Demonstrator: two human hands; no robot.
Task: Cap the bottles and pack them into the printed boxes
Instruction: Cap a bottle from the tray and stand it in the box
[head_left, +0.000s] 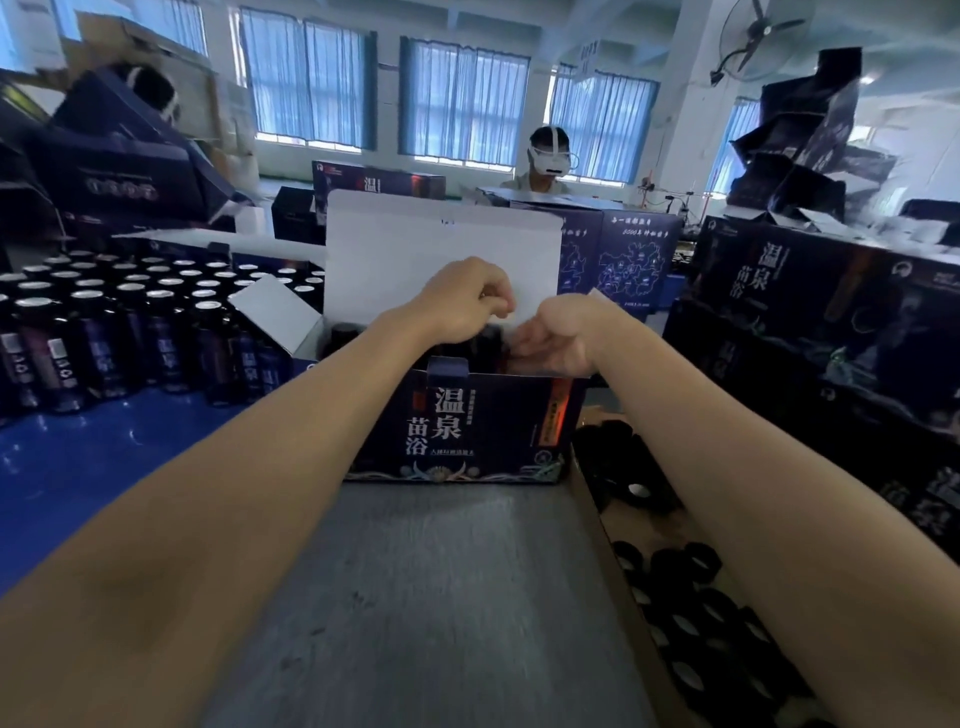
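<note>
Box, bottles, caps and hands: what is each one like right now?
Box: open, lid up.
Bottles: upright, uncapped, silver tops, left of box.
Caps: loose in a tray.
Left hand: fingers curled above box; grip unclear.
Right hand: fingers curled at box opening; grip unclear.

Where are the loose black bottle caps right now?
In the head view the black caps lie in a cardboard tray at lower right, beside the open printed box.
</note>
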